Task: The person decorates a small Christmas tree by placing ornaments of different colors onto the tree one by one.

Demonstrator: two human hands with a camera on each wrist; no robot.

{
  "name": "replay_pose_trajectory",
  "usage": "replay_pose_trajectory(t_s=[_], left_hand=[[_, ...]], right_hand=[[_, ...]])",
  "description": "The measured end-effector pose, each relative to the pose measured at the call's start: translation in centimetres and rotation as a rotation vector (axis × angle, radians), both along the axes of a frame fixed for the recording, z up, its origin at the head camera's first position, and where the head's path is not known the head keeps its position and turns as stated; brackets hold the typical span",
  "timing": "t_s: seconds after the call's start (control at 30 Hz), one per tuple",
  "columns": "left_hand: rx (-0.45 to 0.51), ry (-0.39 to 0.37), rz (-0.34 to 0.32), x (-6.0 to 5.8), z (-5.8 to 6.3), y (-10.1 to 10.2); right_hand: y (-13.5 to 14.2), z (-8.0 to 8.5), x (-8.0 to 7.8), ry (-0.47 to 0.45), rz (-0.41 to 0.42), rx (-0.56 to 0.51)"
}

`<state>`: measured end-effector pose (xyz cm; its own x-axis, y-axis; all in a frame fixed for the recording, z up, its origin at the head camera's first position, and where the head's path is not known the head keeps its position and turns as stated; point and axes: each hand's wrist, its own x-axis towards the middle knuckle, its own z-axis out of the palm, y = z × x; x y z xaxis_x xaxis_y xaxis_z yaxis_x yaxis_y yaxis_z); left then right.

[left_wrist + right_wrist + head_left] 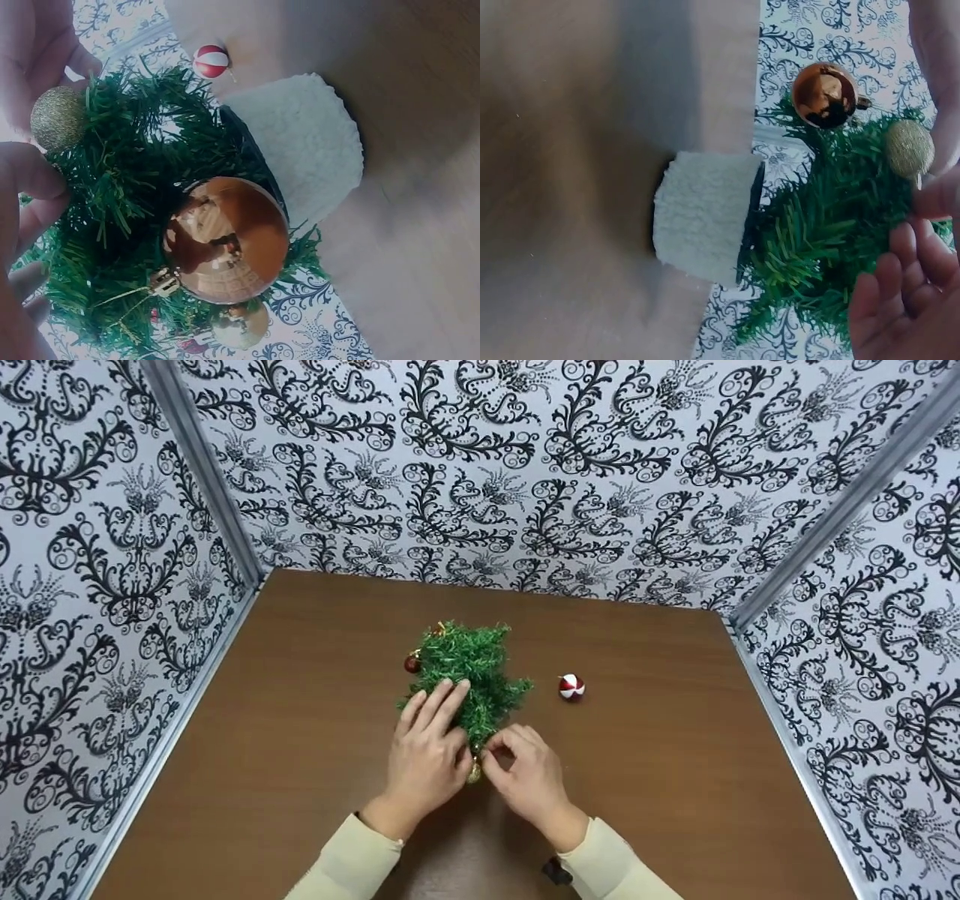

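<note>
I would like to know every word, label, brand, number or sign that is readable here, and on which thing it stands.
There are none: I see no readable text on the tree, pot, striped ball, glitter ball or copper ball.
The walls show only a printed scroll pattern.
The dark item at the right cuff is too small to check.
</note>
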<state>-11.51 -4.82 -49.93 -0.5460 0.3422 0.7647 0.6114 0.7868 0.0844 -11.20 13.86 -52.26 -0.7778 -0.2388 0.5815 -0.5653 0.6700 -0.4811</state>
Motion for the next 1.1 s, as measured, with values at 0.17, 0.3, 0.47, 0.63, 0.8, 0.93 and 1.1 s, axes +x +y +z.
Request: replay_pose_trajectory(t_s=[0.17,0.3,0.47,0.63,0.8,0.93,1.1], left_hand=[[0.040,0.008,0.008,-0.17,0.06,0.01],[0.103,0.005,0.028,-0.31,0.04,0.14],[0.084,0.013,0.035,-0.26,-0.29,0.15],[0.003,0.000,0.037,-0.18,-0.26,-0.09],[-0.029,-0.013,0.018,-0.07,0.19,-0.32],[-0.035,-0.018,0.010,-0.08,0.21,-0.45],[-0.027,-0.016,0.003,-0.17,0.04,-0.57]], right_hand=[[0.03,0.09,-0.29,0.024,0.010,-0.042],[-0.15,-0.05,-0.34,0.059,-0.005,-0.101],[-0.32,-0.38,-0.31,0.083,-0.009,-0.117],[-0.22,-0.43,-0.44,0.082,-0.025,-0.030],[-0.02,-0.12,-0.64,0.117,-0.008,0.042],[0.15,0.03,-0.66,0.125,0.002,0.056],[0.33,0.22,-0.55,0.108,0.014,0.039]])
